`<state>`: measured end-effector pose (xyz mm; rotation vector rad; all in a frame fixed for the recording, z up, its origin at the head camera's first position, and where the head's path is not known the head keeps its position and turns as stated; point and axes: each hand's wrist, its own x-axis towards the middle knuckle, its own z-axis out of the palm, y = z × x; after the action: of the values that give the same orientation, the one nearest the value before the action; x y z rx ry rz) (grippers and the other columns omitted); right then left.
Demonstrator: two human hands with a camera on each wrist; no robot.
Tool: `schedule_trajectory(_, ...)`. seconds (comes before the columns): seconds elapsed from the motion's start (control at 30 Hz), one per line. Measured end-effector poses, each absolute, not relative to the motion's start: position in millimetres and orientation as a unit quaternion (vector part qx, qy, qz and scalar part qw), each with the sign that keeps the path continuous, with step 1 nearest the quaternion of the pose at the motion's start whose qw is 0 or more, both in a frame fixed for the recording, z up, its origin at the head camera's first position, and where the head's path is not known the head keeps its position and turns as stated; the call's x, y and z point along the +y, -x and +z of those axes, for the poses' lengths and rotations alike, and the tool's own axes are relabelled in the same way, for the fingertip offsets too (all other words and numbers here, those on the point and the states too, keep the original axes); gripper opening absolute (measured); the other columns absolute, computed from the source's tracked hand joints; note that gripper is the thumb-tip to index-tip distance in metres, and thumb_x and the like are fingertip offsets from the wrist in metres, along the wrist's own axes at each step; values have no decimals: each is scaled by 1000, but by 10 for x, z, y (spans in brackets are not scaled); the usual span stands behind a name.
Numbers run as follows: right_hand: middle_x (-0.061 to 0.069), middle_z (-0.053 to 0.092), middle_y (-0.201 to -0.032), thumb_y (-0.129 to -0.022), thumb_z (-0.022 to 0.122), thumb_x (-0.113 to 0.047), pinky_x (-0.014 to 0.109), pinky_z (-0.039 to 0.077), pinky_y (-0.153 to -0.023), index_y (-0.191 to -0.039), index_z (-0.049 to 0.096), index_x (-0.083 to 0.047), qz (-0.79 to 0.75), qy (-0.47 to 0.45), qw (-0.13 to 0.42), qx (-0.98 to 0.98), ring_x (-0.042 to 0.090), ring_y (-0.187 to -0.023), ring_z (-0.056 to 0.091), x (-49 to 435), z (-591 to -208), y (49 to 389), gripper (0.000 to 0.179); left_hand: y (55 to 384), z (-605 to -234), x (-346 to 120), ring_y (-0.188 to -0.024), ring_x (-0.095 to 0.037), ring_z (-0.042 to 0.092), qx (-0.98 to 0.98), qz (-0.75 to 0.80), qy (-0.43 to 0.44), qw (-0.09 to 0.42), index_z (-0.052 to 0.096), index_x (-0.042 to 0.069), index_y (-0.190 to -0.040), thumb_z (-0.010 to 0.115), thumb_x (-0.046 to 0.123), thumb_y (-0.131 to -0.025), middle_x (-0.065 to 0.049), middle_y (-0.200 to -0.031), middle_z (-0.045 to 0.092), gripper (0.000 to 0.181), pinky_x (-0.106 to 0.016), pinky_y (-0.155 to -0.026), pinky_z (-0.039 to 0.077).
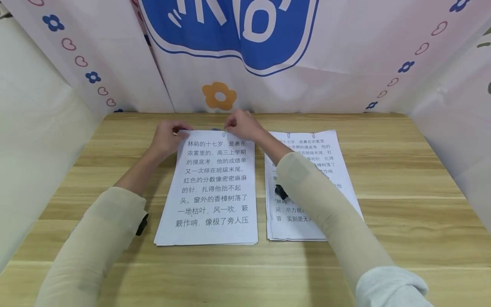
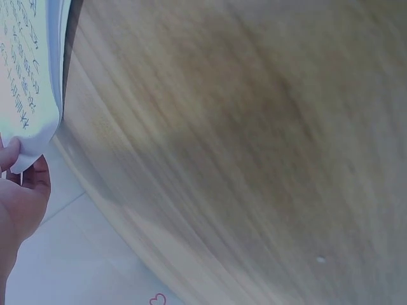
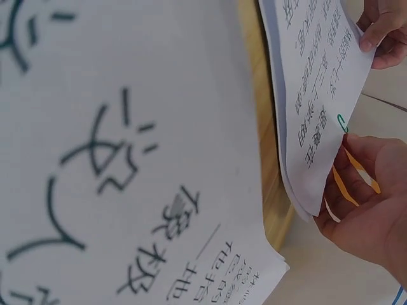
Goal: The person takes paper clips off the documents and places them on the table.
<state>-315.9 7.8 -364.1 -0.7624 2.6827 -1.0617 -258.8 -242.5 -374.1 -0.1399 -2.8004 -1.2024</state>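
A stack of printed paper sheets [image 1: 215, 234] lies left of the middle of the wooden table. My left hand [image 1: 166, 137] pinches its top left corner between thumb and fingers; in the left wrist view that corner bends up in the hand [image 2: 24, 206]. At the top edge, my right hand [image 1: 244, 125] pinches a paper clip [image 1: 224, 133] that sits over the edge. From the right wrist the clip [image 3: 343, 123] looks green, with its end at the thumb and fingertip. The other fingers of that hand are behind the sheets.
A second printed stack [image 1: 295, 234] lies to the right, partly under my right forearm, with one paper clip [image 1: 289, 135] and another clip [image 1: 313, 135] on its top edge. Behind the left stack shows a small bluish thing [image 1: 215, 129]. A printed cloth [image 1: 326, 85] hangs behind the table.
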Motion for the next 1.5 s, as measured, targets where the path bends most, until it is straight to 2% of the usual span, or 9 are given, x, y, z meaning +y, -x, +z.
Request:
schedule_trajectory(0.37,11,74,-112,-103,63,-9,30,54,-94,-112,76,-4,-333,257,73,904,21,-101,67,40,-3616,3147,16,2573,-3719,-2418,-101,-36,61,-914,-401,43,47,70,-9,-115,58,-12,-97,-29,-119,67,23,-15,-69,45)
schedule_trajectory(1.2,8,73,-108,-104,64,-11,28,53,-90,-112,76,-5,-314,272,78,906,18,-96,65,46,-3668,3188,16,2580,-3728,-2391,-100,-37,62,-913,-401,50,57,70,-11,-114,57,-12,-98,-31,-116,68,21,-15,-68,44)
schedule_trajectory(1.5,10,73,-109,-104,62,-10,29,54,-93,-113,75,-3,-312,271,90,906,19,-98,66,43,-3653,3182,16,2578,-3721,-2375,-101,-37,61,-912,-403,46,55,70,-11,-114,56,-13,-98,-31,-117,67,21,-14,-68,44)
